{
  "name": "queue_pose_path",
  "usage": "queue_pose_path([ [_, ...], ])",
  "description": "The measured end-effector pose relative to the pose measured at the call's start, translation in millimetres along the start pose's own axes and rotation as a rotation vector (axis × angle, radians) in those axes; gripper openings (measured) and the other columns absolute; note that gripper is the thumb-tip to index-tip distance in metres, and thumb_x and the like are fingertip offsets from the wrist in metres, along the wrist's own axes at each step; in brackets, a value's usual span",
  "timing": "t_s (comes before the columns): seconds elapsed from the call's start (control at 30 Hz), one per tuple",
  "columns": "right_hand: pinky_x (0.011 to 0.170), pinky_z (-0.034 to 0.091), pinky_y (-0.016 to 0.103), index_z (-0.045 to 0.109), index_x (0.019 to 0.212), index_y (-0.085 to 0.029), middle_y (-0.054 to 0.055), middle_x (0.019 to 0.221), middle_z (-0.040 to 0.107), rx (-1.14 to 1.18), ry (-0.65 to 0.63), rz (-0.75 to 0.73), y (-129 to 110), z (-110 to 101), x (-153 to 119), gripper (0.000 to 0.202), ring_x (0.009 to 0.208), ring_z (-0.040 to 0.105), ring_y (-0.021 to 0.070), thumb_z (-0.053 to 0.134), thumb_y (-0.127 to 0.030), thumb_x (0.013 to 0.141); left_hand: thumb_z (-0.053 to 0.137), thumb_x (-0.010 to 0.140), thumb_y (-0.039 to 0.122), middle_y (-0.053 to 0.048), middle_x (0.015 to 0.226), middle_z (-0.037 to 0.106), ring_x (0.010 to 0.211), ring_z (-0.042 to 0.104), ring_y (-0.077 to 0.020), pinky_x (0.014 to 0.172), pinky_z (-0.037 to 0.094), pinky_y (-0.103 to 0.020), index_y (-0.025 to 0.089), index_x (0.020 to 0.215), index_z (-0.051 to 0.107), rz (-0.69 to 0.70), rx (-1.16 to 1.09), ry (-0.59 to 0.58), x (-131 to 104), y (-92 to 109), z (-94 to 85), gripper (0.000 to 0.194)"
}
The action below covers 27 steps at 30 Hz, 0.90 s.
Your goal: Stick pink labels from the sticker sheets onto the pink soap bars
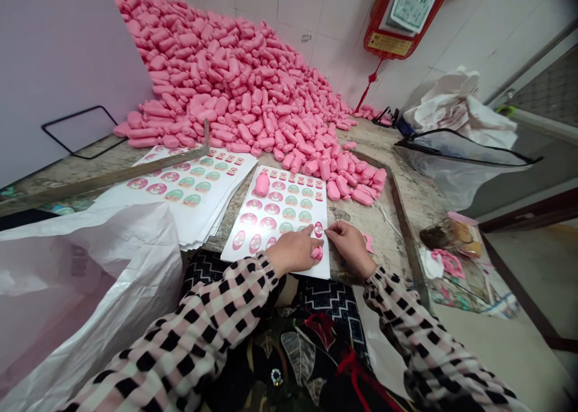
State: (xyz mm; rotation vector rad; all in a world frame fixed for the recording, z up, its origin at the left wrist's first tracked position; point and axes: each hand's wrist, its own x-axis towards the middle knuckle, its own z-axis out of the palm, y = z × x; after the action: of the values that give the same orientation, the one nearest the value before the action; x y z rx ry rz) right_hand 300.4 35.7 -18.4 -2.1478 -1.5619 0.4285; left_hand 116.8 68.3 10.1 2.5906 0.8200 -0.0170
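A sheet of round and oval stickers, pink and green, lies on the table in front of me. My left hand rests on its lower right part, with a small pink bottle held under the curled fingers and the index finger pointing forward. At the sheet's right edge my right hand is pinched, close to an oval pink sticker; whatever is between its fingertips is too small to tell. Another pink bottle lies on the sheet's upper left.
Behind the sheet rises a large heap of pink bottles. More sticker sheets are stacked at the left, under a metal bar. A white sack is at the near left. Plastic bags and small items are at the right.
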Motion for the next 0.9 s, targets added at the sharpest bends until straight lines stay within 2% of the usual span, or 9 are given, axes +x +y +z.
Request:
queue_pose_path([
  [0.3,0.058,0.035,0.024,0.063,0.075,-0.021,-0.001,0.074,0.065,0.002,-0.009,-0.006,-1,3,14,0.017,0.067,0.055,0.0142,0.052,-0.035,0.074,0.044,0.08,0.043,-0.009,0.144,0.029,0.109,0.053,-0.0282,0.085,0.042,-0.038,0.029,0.124,0.049,-0.001,0.0,-0.003,0,0,0.3,0.046],
  [0.43,0.059,0.035,0.024,0.063,0.077,-0.021,0.0,0.077,0.065,-0.005,-0.019,-0.028,-3,0,13,0.018,0.068,0.055,0.0142,0.051,-0.034,0.076,0.043,0.08,0.045,-0.011,0.143,0.031,0.104,0.056,-0.0286,0.083,0.043,-0.039,0.03,0.125,0.049,-0.005,-0.004,-0.003,1,-1,1.0,0.047],
  [0.57,0.059,0.035,0.025,0.063,0.075,-0.022,0.0,0.076,0.064,-0.023,-0.046,-0.066,-4,-7,11,0.018,0.068,0.054,0.0144,0.051,-0.035,0.076,0.044,0.08,0.045,-0.011,0.144,0.029,0.108,0.053,-0.0297,0.084,0.042,-0.04,0.03,0.126,0.048,-0.001,-0.011,-0.007,1,-1,0.9,0.048],
  [0.77,0.055,0.032,0.024,0.062,0.071,-0.021,0.0,0.069,0.063,-0.034,-0.087,-0.084,-6,-12,13,0.028,0.063,0.053,0.0138,0.051,-0.046,0.076,0.05,0.076,0.046,-0.012,0.147,0.019,0.101,0.057,-0.0319,0.084,0.042,-0.042,0.035,0.128,0.045,-0.078,-0.046,-0.079,4,1,-4.2,0.053],
  [0.9,0.05,0.028,0.024,0.062,0.07,-0.02,-0.001,0.065,0.062,-0.078,-0.073,-0.014,-14,-13,13,0.029,0.058,0.051,0.0125,0.056,-0.049,0.071,0.05,0.075,0.044,-0.012,0.147,0.018,0.104,0.055,-0.0344,0.083,0.042,-0.044,0.036,0.128,0.044,-0.067,-0.051,-0.114,9,2,-9.2,0.054],
])
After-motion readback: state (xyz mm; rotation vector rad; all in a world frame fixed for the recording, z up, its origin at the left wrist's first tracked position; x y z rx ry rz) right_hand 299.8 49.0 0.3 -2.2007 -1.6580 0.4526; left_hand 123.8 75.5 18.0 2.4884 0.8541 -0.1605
